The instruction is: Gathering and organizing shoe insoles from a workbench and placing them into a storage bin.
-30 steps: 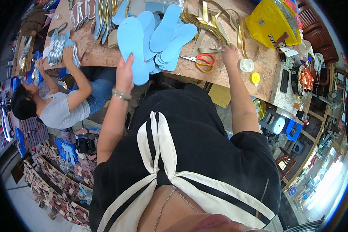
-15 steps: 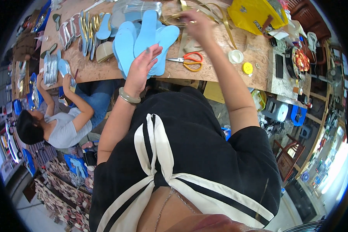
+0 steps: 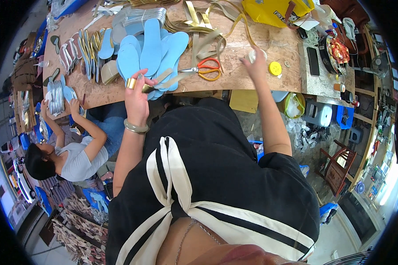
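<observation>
My left hand (image 3: 138,104), a pale bangle on its wrist, is closed on a gold strap (image 3: 131,83) at the table's near edge. The strap's beige underside trails right across a fanned pile of light blue insoles (image 3: 151,48). Over at the right, my right hand (image 3: 255,70) reaches to a small white round tub (image 3: 257,55). Its fingers are apart around the tub, which they partly cover. Between my hands lie scissors (image 3: 208,70) with red and orange handles. More gold straps (image 3: 203,20) lie looped behind them.
A yellow lid (image 3: 275,68) lies right of the tub, with a yellow bag (image 3: 274,12) behind. A black phone (image 3: 313,61) rests farther right. Stacked insoles (image 3: 90,48) stand to the left. A co-worker (image 3: 75,159) sits at left, handling silver-edged insoles.
My left hand now holds a gold strap; before, it was spread and bare beside the blue insoles. My right hand has moved from the strap heap right and nearer, to the white tub.
</observation>
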Motion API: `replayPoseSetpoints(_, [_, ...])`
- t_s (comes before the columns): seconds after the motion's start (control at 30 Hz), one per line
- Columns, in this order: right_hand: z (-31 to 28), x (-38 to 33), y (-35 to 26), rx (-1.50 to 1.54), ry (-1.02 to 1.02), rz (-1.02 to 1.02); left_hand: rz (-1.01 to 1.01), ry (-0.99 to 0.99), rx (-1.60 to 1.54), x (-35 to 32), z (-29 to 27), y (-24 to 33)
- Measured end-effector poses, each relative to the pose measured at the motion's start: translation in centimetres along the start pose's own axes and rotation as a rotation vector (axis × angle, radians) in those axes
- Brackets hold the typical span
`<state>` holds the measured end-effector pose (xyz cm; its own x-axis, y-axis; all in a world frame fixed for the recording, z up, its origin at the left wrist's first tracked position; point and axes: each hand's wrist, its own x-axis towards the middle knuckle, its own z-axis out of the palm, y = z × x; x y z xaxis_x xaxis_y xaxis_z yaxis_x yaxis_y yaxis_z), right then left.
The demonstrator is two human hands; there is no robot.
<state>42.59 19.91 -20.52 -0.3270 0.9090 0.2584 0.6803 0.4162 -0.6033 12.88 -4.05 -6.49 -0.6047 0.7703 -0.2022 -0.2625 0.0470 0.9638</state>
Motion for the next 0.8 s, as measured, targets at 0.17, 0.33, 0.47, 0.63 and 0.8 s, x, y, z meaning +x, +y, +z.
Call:
replayPoseSetpoints(0.17, [-3.5,-0.7,7.0,-0.134,0.097,0.195,-0.131,0.000,-0.026,-2.0,0.8,-1.0])
replayPoseSetpoints(0.33, [-3.9,-1.8,10.5,0.308,0.083,0.385,-0.161,0.011,0.034,-1.5,0.8,-1.5])
replayPoseSetpoints(0.47, [-2.9,-2.1,10.0,0.410,-0.024,0.355,-0.195,-0.021,0.013,-1.3,1.7,-1.9])
replayPoseSetpoints(0.63, [-2.7,-0.9,14.2,-0.450,-0.242,0.339,-0.218,-0.055,0.043,-1.1,2.6,-1.8])
replayPoseSetpoints(0.8, [-2.5,-0.7,17.2,-0.560,-0.396,0.379,-0.282,-0.059,0.086,-0.7,2.6,-2.0])
